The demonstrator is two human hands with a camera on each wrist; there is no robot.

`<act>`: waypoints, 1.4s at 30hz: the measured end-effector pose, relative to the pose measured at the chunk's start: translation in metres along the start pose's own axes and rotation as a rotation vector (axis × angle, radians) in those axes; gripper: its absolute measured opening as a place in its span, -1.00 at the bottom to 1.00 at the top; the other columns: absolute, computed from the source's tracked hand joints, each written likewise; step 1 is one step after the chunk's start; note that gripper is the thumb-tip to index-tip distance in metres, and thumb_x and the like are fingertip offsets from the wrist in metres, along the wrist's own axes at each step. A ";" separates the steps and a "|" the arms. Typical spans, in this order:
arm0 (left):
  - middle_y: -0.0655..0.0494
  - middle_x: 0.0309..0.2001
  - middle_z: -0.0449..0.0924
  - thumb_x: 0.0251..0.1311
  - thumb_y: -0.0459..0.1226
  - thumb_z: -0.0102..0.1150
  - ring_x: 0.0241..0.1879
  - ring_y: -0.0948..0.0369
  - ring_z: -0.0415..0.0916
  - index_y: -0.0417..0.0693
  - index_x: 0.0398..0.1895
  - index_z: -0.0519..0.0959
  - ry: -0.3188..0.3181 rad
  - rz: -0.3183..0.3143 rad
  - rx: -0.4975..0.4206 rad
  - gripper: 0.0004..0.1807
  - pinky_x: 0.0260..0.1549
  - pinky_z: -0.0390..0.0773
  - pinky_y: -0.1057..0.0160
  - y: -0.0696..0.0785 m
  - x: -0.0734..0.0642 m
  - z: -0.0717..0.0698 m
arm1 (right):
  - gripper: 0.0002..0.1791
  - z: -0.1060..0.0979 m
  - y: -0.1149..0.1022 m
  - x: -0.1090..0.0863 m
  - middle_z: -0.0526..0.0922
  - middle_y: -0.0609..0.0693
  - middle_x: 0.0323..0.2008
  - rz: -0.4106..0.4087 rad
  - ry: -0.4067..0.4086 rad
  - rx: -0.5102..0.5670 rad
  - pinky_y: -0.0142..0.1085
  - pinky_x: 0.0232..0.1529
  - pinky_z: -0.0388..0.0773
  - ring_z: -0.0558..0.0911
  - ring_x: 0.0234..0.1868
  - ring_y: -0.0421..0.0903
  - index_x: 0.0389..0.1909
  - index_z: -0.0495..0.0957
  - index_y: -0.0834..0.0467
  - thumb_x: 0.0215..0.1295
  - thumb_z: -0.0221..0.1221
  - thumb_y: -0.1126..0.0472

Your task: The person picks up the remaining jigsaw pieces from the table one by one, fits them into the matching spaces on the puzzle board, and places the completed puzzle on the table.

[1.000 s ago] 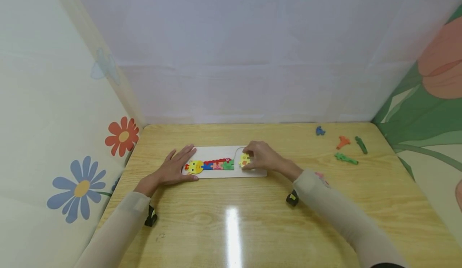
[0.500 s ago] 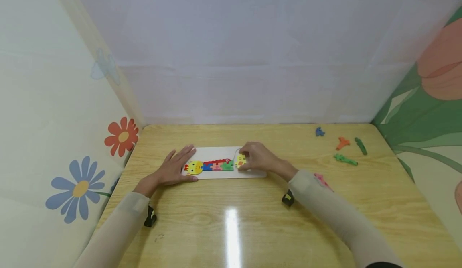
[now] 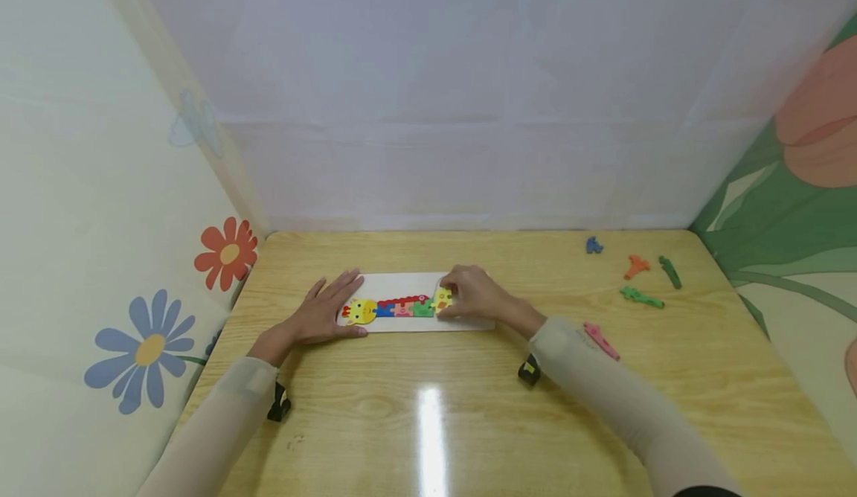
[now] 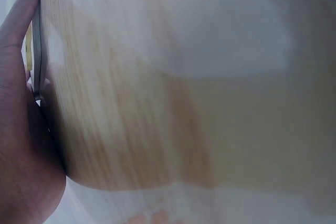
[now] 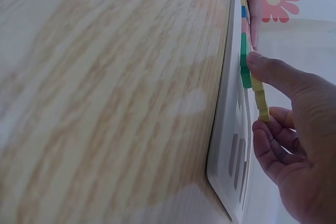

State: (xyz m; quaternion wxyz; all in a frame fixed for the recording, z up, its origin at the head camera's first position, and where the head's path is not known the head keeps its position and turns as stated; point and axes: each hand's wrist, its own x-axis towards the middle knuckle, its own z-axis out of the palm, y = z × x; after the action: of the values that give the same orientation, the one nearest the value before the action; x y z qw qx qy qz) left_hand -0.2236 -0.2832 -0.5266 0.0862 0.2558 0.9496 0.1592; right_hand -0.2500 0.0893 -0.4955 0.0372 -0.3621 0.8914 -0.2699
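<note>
A white puzzle board [image 3: 402, 283] lies on the wooden table with a giraffe puzzle partly laid in it: yellow head [image 3: 362, 310], then blue, pink and green neck pieces [image 3: 404, 309] under a red mane. My left hand [image 3: 320, 311] rests across the board's left end, its fingers spread and thumb along the near edge. A yellow puzzle piece [image 3: 443, 300] is pinched between the thumb and fingers of my right hand [image 3: 478, 293], right beside the green piece. In the right wrist view that yellow piece [image 5: 260, 98] sits tilted over the board, whose recessed slots [image 5: 237, 161] show.
Loose puzzle pieces lie on the right of the table: blue [image 3: 594, 245], orange [image 3: 636, 266], dark green [image 3: 669, 271], light green [image 3: 641, 296] and pink [image 3: 601, 341]. Printed cloth walls [image 3: 402, 110] stand at the back and both sides.
My right hand has slid left with the yellow piece, bringing it up against the green piece. The pink piece by my sleeve shows more fully now. My left hand stays put.
</note>
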 end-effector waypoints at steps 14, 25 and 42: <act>-0.10 0.73 -0.13 0.15 0.36 0.34 0.70 -0.12 -0.21 -0.08 0.74 -0.01 -0.005 -0.009 -0.018 0.28 0.57 -0.33 -0.37 0.004 -0.001 -0.003 | -0.57 0.006 -0.001 0.003 0.55 -0.14 -0.46 0.003 -0.002 -0.022 -0.43 -0.34 0.43 0.42 -0.41 -0.23 -0.24 0.73 0.12 0.00 0.66 -0.02; -0.09 0.73 -0.13 0.15 0.37 0.33 0.71 -0.12 -0.21 -0.07 0.74 0.00 -0.002 -0.010 -0.018 0.27 0.57 -0.33 -0.37 0.003 -0.001 -0.002 | -0.48 0.008 -0.004 0.002 0.61 -0.06 -0.40 0.031 -0.011 -0.011 -0.41 -0.33 0.46 0.45 -0.39 -0.21 -0.09 0.75 0.19 0.02 0.65 -0.02; -0.10 0.73 -0.12 0.14 0.38 0.33 0.70 -0.12 -0.20 -0.06 0.74 0.01 0.004 -0.013 -0.017 0.27 0.57 -0.33 -0.36 0.003 -0.001 -0.001 | -0.43 0.012 0.002 0.002 0.58 -0.08 -0.35 -0.005 -0.008 -0.031 -0.38 -0.24 0.49 0.45 -0.32 -0.20 -0.02 0.77 0.20 0.03 0.63 -0.06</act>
State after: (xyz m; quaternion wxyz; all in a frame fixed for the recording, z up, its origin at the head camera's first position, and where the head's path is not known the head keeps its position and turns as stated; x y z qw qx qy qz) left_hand -0.2221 -0.2816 -0.5242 0.0875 0.2487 0.9500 0.1673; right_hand -0.2492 0.0833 -0.5067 0.0345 -0.3658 0.8944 -0.2549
